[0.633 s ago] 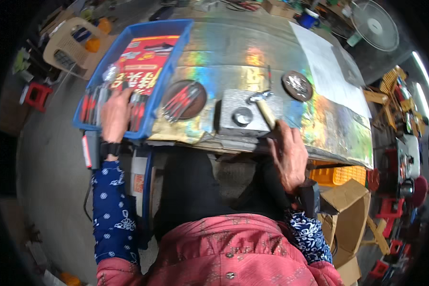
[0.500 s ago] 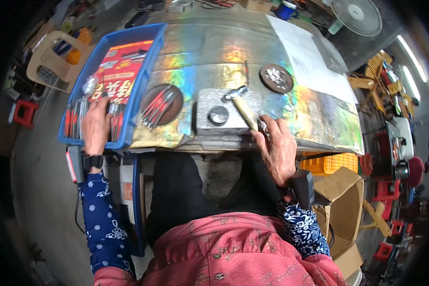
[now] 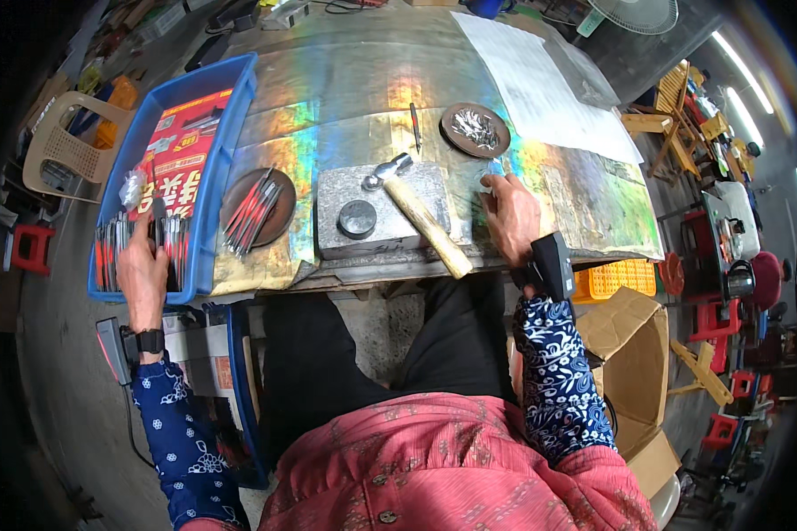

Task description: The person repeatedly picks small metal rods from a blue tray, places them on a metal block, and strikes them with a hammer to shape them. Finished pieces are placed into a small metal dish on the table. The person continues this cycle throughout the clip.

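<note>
My left hand (image 3: 142,273) reaches over the near end of the blue tray (image 3: 211,257), among several slim red-and-black pen-like sticks (image 3: 176,252). Its index finger is stretched out and the thumb stands apart; whether the fingertips touch a stick is hard to see. My right hand (image 3: 514,219) is low over the table, right of a grey metal block (image 3: 345,181), fingers loosely bent and apart, with nothing visible in them. A hammer (image 3: 425,226) with a pale wooden handle lies across the block, its handle end past the near edge. A round dark disc (image 3: 357,219) sits beside it.
One brown dish (image 3: 279,221) holds more red-and-black sticks. Another brown dish (image 3: 456,142) holds small silvery pieces. A single stick (image 3: 415,126) lies behind the block. White sheets (image 3: 531,97) cover the far right, and a cardboard box (image 3: 638,354) stands beside my right arm.
My right hand has come away from the hammer's handle toward the dish of silvery pieces. The hammer's handle end now lies nearer me. The whole view has shifted.
</note>
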`<state>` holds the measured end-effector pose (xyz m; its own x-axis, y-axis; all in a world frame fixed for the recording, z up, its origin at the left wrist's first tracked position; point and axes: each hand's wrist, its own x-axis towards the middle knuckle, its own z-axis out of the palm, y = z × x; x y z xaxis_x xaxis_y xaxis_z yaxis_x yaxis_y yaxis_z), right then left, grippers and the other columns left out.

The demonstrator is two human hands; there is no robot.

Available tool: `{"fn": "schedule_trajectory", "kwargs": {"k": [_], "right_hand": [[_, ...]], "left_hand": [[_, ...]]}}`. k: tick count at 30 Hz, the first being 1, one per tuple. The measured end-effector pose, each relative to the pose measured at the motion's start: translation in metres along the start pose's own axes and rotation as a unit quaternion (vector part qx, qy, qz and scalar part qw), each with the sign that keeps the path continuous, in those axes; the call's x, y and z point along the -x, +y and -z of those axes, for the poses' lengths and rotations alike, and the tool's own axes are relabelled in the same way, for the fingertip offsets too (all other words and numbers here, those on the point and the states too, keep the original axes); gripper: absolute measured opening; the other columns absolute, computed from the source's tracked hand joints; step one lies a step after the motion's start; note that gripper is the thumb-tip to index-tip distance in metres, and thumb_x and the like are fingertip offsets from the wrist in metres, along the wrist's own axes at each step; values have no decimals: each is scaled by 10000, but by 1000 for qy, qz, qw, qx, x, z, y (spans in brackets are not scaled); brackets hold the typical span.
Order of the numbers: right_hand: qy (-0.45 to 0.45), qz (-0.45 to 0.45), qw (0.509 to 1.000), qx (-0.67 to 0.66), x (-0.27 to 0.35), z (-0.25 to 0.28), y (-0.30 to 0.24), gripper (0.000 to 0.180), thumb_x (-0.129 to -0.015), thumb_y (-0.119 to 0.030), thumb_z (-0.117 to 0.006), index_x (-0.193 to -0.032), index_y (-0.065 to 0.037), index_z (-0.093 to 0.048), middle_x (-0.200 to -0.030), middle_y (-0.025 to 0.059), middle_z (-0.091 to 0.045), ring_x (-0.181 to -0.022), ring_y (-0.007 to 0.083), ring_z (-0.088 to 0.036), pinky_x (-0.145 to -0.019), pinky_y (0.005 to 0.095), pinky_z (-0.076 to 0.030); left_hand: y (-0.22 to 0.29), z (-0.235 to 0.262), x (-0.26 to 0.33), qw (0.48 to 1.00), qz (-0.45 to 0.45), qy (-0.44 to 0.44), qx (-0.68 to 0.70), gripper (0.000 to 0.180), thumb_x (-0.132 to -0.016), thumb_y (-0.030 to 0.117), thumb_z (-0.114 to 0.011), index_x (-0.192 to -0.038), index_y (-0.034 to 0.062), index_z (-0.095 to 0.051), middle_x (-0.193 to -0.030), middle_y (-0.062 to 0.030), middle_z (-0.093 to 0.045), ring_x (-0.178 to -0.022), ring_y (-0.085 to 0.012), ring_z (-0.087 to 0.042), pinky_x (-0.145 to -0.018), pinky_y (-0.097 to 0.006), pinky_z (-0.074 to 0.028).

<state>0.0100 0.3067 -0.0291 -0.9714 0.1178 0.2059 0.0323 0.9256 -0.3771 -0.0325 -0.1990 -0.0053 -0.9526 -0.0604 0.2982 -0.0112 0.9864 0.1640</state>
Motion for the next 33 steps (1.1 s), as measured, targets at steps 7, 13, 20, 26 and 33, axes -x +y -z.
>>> {"fn": "schedule_trajectory", "kwargs": {"k": [7, 13, 20, 26, 33], "right_hand": [[32, 51, 996, 64, -20, -17, 8, 224, -819, -57, -613, -1039, -59, -655, -943, 164, -589, -856, 374, -607, -746, 445, -492], [26, 105, 987, 117, -31, -24, 15, 113, -762, -24, -589, -870, -37, -618, -886, 151, -557, -897, 360, -597, -742, 437, -506], [-12, 95, 972, 215, -39, -23, 10, 59, -778, -68, -603, -824, -45, -632, -893, 126, -610, -888, 321, -655, -709, 412, -543], [-37, 115, 961, 251, -45, -23, 10, 58, -807, -64, -609, -852, -31, -592, -848, 153, -601, -837, 304, -662, -675, 375, -531], [35, 129, 983, 128, -31, -14, 7, 152, -806, -50, -614, -924, -5, -529, -903, 207, -591, -805, 406, -614, -695, 463, -498]], "left_hand": [[8, 8, 14, 991, 15, 86, 99, 286, -834, 78, -647, -1108, 4, -677, -903, -173, -694, -771, -275, -676, -699, -357, -515], [35, 26, 19, 941, 16, 101, 324, 271, -901, 52, -645, -1160, -31, -645, -923, -52, -694, -779, -89, -613, -685, -244, -492], [95, 37, 24, 855, 28, -25, 517, 242, -886, -19, -641, -1128, -22, -648, -896, -37, -683, -738, -59, -596, -662, -193, -472], [150, 23, 29, 788, 19, -50, 613, 217, -879, -19, -661, -1096, -38, -653, -964, -62, -698, -831, -76, -643, -775, -212, -525], [186, -1, 30, 731, -14, -40, 681, 184, -860, -51, -675, -1041, -50, -639, -929, -48, -675, -794, -59, -617, -735, -188, -504]]}}
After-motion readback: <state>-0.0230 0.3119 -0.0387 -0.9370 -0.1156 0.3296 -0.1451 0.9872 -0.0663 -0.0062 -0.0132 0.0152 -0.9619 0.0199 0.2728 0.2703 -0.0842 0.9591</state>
